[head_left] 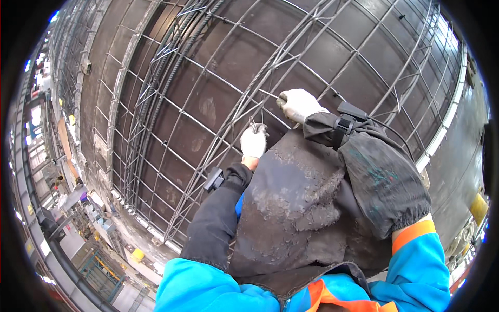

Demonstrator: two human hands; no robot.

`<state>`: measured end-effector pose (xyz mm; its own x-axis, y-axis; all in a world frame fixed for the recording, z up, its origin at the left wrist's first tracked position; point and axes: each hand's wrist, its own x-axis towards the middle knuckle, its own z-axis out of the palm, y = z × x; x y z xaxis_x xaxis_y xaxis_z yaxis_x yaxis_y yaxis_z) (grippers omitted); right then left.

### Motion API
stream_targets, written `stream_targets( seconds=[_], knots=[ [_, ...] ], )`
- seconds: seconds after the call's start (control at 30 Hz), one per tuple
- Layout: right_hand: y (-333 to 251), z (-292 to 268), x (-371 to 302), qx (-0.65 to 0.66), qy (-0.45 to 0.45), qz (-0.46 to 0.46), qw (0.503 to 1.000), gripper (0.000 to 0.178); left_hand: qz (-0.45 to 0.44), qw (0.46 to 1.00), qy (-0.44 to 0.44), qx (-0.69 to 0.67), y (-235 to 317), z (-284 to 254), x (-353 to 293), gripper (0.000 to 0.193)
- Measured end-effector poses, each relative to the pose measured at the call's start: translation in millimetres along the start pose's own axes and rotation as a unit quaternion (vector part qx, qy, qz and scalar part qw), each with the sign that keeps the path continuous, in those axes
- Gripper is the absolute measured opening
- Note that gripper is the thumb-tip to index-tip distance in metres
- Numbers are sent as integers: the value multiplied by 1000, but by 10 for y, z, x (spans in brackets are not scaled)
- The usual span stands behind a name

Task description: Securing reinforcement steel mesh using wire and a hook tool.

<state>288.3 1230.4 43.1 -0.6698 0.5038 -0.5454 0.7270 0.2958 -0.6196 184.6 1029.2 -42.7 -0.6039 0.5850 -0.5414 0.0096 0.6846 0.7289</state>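
My left hand, in a white glove, is closed around a few thin tie wires whose ends poke up above the fingers. It sits beside a bundle of ribbed steel bars running diagonally over the mesh. Up and to the right, my right hand, also gloved in white, makes a fist around a thin metal rod. The rod sticks out leftward toward the same bars; the rest of it is hidden in the fist. Below both hands hangs my dark, worn apron.
A steel bar mesh spreads over a brown metal bed. Another bar bundle runs along the left. A pale edge rail bounds the bed at right. Yellow objects and clutter lie beyond the left edge.
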Motion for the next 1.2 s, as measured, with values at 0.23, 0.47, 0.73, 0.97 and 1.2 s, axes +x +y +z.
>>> stream_targets(
  seconds=[0.23,0.47,0.73,0.97,1.2],
  knots=[
    [21,-219,21,335,-127,159,920,24,-27,997,9,-72,2,15,61,15],
    [-230,-238,-307,136,-137,69,979,27,-2,996,7,-83,151,33,-15,15],
    [127,69,-304,-88,-63,-76,991,29,30,992,90,-85,223,80,19,15],
    [168,-113,-339,209,-157,143,955,26,29,993,49,-103,45,30,-30,14],
    [225,155,-347,16,-44,-54,997,31,55,992,95,-68,299,36,-17,16]
  ],
)
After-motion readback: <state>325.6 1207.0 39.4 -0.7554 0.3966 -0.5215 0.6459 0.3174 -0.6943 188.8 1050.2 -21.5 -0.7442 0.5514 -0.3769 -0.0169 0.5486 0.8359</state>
